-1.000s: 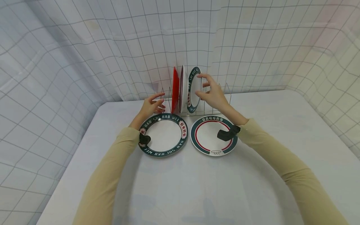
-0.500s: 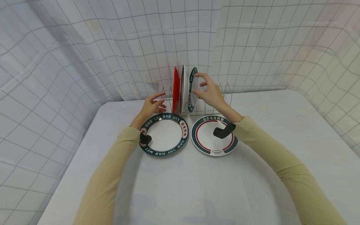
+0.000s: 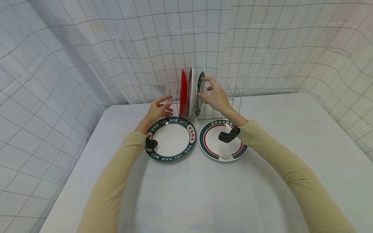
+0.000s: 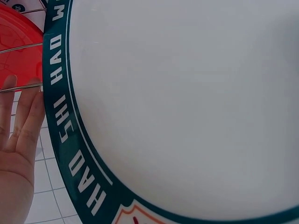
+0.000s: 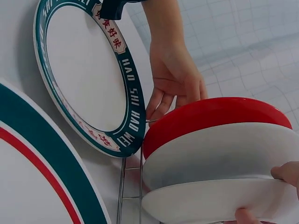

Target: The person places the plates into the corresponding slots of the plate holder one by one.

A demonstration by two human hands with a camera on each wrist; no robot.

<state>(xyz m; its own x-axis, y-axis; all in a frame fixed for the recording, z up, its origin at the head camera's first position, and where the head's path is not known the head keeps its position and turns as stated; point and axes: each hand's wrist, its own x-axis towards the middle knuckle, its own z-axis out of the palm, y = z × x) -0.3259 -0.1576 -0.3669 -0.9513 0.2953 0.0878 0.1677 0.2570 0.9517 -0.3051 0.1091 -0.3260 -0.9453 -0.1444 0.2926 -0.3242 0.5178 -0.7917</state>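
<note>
In the head view my right hand (image 3: 217, 97) holds a green-rimmed plate (image 3: 199, 105) that stands upright at the wire rack (image 3: 221, 111). Its thumb and a finger lie on that plate in the right wrist view. My left hand (image 3: 157, 110) is at the rack's left end, beside an upright red plate (image 3: 183, 92). Its fingers look nearly straight in the left wrist view, with the tips by the rack wires and the red plate (image 4: 21, 51). Between the red and green-rimmed plates stands a white plate (image 3: 192, 90).
Two plates lie flat in front of the rack: a green-rimmed lettered one (image 3: 172, 139) under the left wrist, and one with green and red rings (image 3: 215, 147) under the right wrist. White gridded cloth (image 3: 125, 48) hangs behind the white table (image 3: 180, 194).
My right hand has shifted slightly left with the green-rimmed plate, which has turned more edge-on and closer to the white plate. The left hand stays nearly still.
</note>
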